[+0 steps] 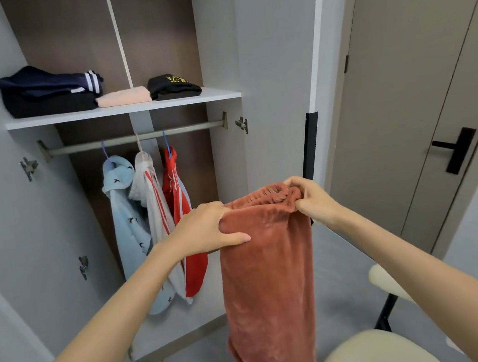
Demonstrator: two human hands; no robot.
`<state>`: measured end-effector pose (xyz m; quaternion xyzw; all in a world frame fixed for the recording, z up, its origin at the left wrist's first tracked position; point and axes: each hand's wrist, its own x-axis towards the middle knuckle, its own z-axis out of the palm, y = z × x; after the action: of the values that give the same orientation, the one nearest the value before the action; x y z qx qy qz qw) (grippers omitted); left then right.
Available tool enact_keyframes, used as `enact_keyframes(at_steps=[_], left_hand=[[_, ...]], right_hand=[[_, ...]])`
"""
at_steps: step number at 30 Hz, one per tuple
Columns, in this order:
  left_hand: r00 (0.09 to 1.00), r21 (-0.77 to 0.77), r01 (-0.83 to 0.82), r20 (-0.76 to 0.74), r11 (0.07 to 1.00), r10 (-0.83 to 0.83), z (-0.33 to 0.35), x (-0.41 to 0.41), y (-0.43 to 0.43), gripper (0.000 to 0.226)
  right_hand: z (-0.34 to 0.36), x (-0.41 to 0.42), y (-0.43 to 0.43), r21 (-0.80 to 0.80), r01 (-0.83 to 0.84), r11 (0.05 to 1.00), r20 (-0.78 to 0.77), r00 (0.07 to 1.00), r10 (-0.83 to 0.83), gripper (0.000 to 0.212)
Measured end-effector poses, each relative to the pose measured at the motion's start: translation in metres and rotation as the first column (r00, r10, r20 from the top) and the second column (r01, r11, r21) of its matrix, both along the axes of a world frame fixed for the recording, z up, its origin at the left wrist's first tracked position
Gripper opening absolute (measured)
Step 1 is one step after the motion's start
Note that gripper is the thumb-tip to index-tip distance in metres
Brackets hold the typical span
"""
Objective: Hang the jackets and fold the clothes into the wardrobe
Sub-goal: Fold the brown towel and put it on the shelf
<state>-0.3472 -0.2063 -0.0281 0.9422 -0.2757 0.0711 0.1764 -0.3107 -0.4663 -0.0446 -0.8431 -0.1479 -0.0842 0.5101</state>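
Rust fleece garment [268, 266], hem off-frame

The near fleece trousers [268, 266] are rust-red. The left jacket [125, 214] is pale blue with small dark birds, the middle jacket [154, 199] white with red stripes, the right jacket [181, 199] red with white stripes.

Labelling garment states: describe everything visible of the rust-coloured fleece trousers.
The fleece trousers are rust-orange and plush, with a gathered elastic waistband. They hang down lengthwise in mid-air before the open wardrobe, lower end cut off by the frame. The left hand grips the upper left edge; the right hand pinches the waistband's other end.
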Motion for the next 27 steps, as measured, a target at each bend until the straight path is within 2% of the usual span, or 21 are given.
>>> enact_keyframes(at_steps=[2, 4, 7, 9, 13, 18, 21, 27], left_hand=[[0.995, -0.171, 0.023, -0.096, 0.985, -0.040, -0.001, 0.002, 0.001, 0.026], [0.995, -0.249, 0.029, -0.083, 0.968, -0.051, -0.003, 0.006, 0.000, 0.025], [1.000, -0.240, 0.004, -0.013, 0.971, -0.007, -0.008, 0.014, -0.006, 0.031], [0.999, -0.232, -0.036, 0.003, 0.972, 0.038, -0.012, 0.020, -0.013, 0.030], [0.993, -0.223, -0.066, 0.080, 0.972, 0.086, -0.014, 0.032, -0.026, 0.025], [0.993, -0.310, -0.066, 0.074, 0.948, 0.093, -0.007, 0.042, -0.049, 0.027], [0.997, -0.378, -0.040, 0.043, 0.925, 0.061, -0.007, 0.044, -0.075, 0.028], [0.998, -0.461, 0.005, -0.056, 0.887, -0.035, -0.007, 0.036, -0.156, 0.030]], right_hand=[[-0.003, 0.002, 0.001, -0.054, 0.067, 0.996, 0.041, 0.997, -0.065, 0.043], [-0.006, 0.006, 0.000, -0.124, 0.124, 0.985, 0.062, 0.991, -0.117, 0.041], [-0.010, 0.015, 0.001, -0.297, 0.188, 0.936, 0.052, 0.982, -0.181, 0.036], [-0.012, 0.022, 0.003, -0.349, 0.212, 0.913, 0.008, 0.975, -0.223, 0.027], [-0.022, 0.035, 0.004, -0.214, 0.252, 0.944, -0.152, 0.946, -0.287, 0.028], [-0.019, 0.048, -0.010, 0.072, 0.285, 0.956, -0.259, 0.931, -0.259, 0.031], [-0.010, 0.042, -0.034, 0.126, 0.323, 0.938, -0.253, 0.925, -0.285, 0.025], [-0.001, 0.021, -0.120, 0.170, 0.385, 0.907, -0.314, 0.894, -0.320, 0.036]])
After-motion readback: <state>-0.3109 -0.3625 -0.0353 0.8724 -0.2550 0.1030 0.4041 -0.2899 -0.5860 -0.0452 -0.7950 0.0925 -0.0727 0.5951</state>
